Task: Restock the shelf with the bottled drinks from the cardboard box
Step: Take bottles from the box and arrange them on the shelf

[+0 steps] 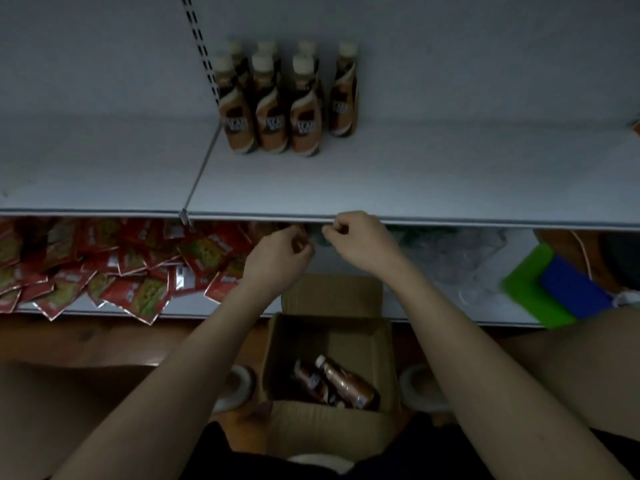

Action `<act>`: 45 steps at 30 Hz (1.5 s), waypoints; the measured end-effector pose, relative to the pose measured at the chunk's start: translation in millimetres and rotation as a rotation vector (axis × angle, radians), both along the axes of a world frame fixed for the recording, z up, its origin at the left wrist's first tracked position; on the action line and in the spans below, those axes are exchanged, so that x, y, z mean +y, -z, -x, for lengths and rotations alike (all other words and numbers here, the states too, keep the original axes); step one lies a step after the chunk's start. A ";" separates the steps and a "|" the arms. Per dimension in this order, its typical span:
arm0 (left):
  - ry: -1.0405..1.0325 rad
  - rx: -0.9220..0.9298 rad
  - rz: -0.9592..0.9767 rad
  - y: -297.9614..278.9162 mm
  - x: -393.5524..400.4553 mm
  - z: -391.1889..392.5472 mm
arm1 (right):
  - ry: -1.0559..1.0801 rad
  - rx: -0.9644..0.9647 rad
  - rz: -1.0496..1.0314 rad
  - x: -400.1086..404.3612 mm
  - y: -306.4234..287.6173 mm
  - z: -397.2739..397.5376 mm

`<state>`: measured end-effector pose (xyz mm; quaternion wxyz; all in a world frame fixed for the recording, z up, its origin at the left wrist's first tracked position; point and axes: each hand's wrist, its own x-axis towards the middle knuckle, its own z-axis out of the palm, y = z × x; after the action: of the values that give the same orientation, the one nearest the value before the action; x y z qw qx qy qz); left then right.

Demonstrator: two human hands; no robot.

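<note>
I see my left hand [280, 252] and right hand [356, 239] with fingers curled, holding nothing, at the shelf [415, 181] edge; bottles [277, 102] stand at 12 o'clock, the cardboard box [329, 420] at 6.

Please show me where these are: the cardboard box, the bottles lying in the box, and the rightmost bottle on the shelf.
cardboard box [332, 431]: head view, on its near front wall.
bottles lying in the box [346, 381]: head view, on the body of the upper bottle.
rightmost bottle on the shelf [343, 98]: head view, on its brown label.
</note>
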<state>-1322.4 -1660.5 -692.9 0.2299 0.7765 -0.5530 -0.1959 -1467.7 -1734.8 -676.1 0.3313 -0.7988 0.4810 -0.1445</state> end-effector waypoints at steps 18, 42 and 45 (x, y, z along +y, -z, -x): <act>0.357 0.102 -0.648 192.3 54.4 36.9 | -0.121 0.412 -0.531 53.6 190.7 15.6; 0.622 -0.196 -0.882 328.8 66.4 42.8 | -0.041 0.580 -0.699 93.7 354.5 48.2; 0.664 -0.284 -0.880 329.1 63.8 45.2 | 0.013 0.526 -0.723 96.2 354.8 54.8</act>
<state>-1367.6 -1596.7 -1022.0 -0.2661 0.6022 -0.6592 -0.3634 -1522.5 -1638.6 -1030.9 0.4545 -0.6383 0.5735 0.2390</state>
